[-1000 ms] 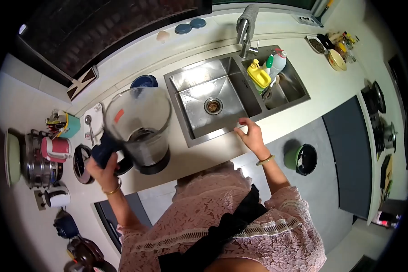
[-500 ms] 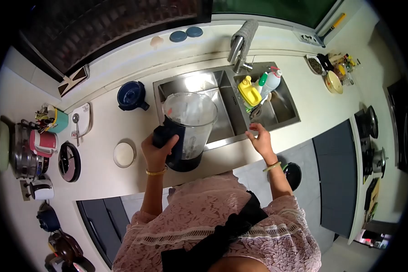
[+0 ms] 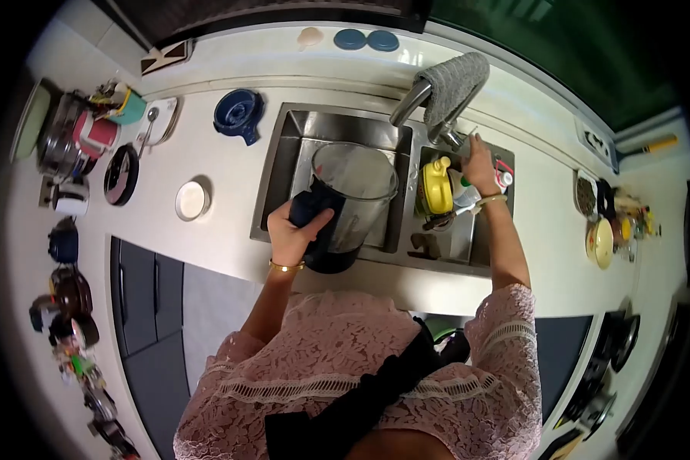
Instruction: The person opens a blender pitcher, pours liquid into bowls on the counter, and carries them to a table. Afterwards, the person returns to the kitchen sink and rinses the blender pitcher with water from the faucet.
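My left hand (image 3: 297, 231) is wrapped around the dark handle of a clear blender jug (image 3: 363, 201). The jug has a dark base and is tilted over the front of the left sink basin (image 3: 294, 126); it looks empty. Over the right basin, my right hand (image 3: 481, 170) has its fingers closed at the lever of the faucet (image 3: 412, 103), just beside its base. A grey cloth (image 3: 454, 84) hangs over the faucet's neck. Below my right hand are a yellow bottle-like container (image 3: 437, 186) and a partly hidden bottle with a red and white top (image 3: 504, 177).
A dark blue blender lid (image 3: 238, 113) and a small white-filled cup (image 3: 192, 201) stand on the counter left of the sink. Two blue discs (image 3: 350, 39) lie on the window ledge. Farther right is a yellow bowl (image 3: 600, 244).
My right hand has moved from in front of the right basin up to the faucet lever. My left hand still grips the jug. The whole view has shifted and turned.
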`<state>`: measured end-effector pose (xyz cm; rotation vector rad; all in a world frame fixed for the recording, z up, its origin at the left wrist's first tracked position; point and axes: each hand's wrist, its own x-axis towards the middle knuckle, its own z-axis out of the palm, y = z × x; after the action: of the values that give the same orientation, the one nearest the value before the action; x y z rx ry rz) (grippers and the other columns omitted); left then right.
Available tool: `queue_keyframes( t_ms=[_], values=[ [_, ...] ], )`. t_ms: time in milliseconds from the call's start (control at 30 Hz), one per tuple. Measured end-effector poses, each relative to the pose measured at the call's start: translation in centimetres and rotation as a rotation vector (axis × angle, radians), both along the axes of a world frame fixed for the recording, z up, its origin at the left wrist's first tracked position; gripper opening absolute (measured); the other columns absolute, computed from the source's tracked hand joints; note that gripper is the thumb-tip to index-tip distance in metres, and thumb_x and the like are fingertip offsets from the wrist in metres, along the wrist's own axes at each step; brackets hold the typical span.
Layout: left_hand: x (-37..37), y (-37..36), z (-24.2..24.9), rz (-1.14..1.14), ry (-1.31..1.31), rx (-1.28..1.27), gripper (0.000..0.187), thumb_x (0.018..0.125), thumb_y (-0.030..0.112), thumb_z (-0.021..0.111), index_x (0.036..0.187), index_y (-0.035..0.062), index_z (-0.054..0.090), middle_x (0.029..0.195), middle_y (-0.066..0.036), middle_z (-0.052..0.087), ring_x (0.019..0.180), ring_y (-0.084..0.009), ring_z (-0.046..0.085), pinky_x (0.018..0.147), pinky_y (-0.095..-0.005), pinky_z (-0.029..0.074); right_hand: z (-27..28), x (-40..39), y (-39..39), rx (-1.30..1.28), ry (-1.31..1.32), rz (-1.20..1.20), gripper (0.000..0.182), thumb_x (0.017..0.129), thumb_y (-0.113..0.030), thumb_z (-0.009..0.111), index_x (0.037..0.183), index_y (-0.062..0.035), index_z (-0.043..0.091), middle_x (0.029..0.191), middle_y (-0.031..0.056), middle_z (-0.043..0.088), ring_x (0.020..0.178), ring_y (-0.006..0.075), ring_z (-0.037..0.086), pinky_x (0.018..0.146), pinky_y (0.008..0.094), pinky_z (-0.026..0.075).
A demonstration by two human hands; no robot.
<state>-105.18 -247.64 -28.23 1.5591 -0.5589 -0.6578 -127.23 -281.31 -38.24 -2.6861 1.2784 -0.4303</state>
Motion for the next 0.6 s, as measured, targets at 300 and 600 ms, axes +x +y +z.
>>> queue_keyframes(
  t_ms=[300,600],
  values=[
    [-2.9,-3.3,0.5,0.063,0.01,0.025,0.014,0.066,0.007,0.07,0.067,-0.0013,0.059,0.048,0.002,0.05,0.039,-0.0032,0.04,0.038,-0.0172,0.03,1.1,1.8,-4.9,-0.021,0.512,0.08,0.041,0.075,-0.01,0.045,0.116,-0.0049,0.042,0.128,0.0048,0.036,0.122,0.0204,0.029,0.089,0.0425,0.037],
    [-3.0,-4.2,-0.9,0.095,-0.017,0.029,0.014,0.066,0.007,0.07,0.064,-0.0006,0.058,0.049,0.001,0.05,0.04,-0.0031,0.041,0.037,-0.0174,0.03,0.0,0.1,-3.5,-0.08,0.395,0.097,0.035,0.071,-0.006,0.048,0.106,-0.0037,0.049,0.119,0.0084,0.045,0.116,0.024,0.036,0.086,0.0387,0.039]
  ],
)
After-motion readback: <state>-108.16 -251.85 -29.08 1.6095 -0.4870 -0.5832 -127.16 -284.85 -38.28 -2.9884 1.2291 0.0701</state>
